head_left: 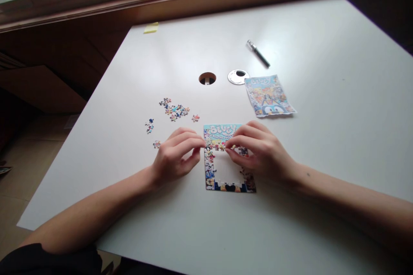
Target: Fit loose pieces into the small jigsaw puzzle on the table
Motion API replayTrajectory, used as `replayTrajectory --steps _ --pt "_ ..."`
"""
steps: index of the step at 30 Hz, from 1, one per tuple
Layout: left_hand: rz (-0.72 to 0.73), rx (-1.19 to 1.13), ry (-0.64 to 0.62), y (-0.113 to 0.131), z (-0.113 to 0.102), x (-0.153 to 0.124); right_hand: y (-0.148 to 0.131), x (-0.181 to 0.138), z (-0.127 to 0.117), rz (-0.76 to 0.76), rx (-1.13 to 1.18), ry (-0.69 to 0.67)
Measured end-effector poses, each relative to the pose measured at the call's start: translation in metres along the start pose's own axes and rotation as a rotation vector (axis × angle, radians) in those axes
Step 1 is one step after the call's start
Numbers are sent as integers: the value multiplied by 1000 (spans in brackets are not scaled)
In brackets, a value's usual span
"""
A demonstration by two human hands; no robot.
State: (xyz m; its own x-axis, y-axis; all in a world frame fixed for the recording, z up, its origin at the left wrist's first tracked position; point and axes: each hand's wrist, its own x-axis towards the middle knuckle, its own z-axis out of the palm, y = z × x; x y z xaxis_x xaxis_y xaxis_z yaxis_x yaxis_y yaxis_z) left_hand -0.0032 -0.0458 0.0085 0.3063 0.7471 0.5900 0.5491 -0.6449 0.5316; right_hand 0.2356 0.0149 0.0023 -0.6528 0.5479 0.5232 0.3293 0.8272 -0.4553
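Note:
A small colourful jigsaw puzzle (213, 176) lies on the white table (322, 116), its border joined and its middle a bare hole. My left hand (176, 154) rests at the puzzle's left edge with fingers curled and fingertips pressed together near the upper left corner. My right hand (258, 150) lies over the puzzle's upper right part, fingers bent, tips pinching on the top row of pieces. Whether either hand holds a loose piece is hidden. Loose puzzle pieces (176, 110) lie scattered to the left, beyond my left hand.
A printed picture sheet (268, 95) of the puzzle lies behind my right hand. A round cable hole (207, 78) and its loose cap (238, 77) sit mid-table. A pen (258, 53) and a yellow sticky note (151, 28) lie farther back. A window sill runs behind.

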Motion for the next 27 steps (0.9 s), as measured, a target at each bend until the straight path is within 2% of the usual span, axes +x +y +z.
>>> replayTrajectory --steps 2,6,13,27 --pt "66 80 -40 -3 -1 -1 2 -1 0 23 -7 -21" --pt "111 154 -118 -5 -1 -5 3 -1 1 43 -8 -67" --pt "88 208 -213 -3 -1 -7 0 3 2 46 -8 -97" --pt "83 254 -253 -3 0 -8 0 3 3 63 4 -114"
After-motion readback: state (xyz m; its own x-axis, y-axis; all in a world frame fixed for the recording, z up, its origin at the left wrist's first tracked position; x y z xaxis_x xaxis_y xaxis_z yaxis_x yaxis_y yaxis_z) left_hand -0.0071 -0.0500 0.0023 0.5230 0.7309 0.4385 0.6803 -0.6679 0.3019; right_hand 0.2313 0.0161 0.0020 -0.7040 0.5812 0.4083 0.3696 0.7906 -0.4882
